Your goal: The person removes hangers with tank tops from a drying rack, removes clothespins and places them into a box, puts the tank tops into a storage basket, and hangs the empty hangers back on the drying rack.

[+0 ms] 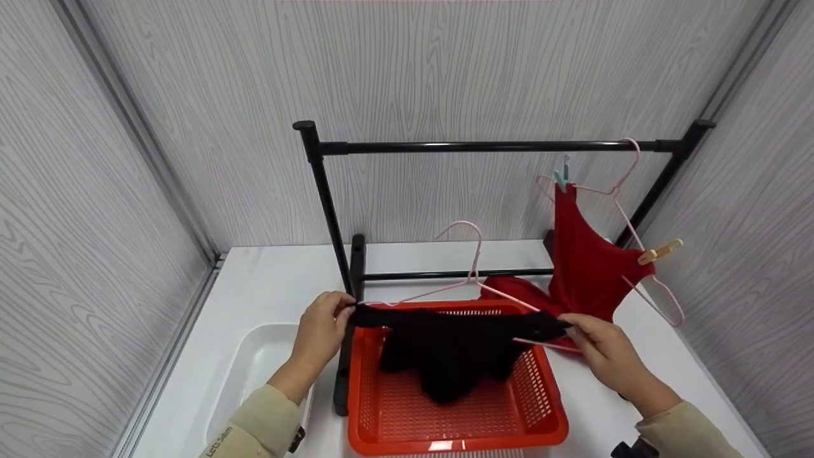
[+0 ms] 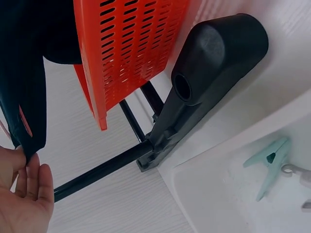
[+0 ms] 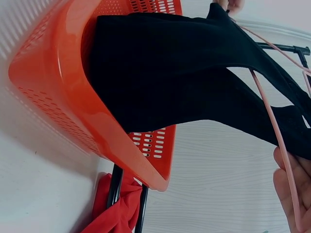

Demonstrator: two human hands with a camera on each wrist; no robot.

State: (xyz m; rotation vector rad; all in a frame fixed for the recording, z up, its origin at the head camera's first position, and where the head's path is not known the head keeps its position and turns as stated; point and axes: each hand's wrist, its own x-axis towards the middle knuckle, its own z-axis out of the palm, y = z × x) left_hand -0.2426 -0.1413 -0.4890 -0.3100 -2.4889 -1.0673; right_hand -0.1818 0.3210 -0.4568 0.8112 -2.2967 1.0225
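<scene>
A black garment (image 1: 445, 350) is stretched sideways between both hands, its lower part hanging over the red basket (image 1: 553, 429). My left hand (image 1: 322, 327) pinches the garment's left end between thumb and fingers. At the opposite end my right hand (image 1: 607, 356) grips the cloth. A pink wire hanger (image 1: 475, 254) stands behind the cloth, its hook upward; one end of it comes out in front of the garment near the right hand. In the right wrist view the hanger's wire (image 3: 272, 114) crosses the garment and runs over the right palm (image 3: 301, 182).
A black rack (image 1: 470, 147) stands behind the basket. On its right side hangs a red garment (image 1: 588, 267) on another pink hanger, with a teal clip (image 1: 563, 178) and a yellow clip (image 1: 661, 252). A white tray (image 1: 238, 366) lies left, holding a green clothespin (image 2: 272, 160).
</scene>
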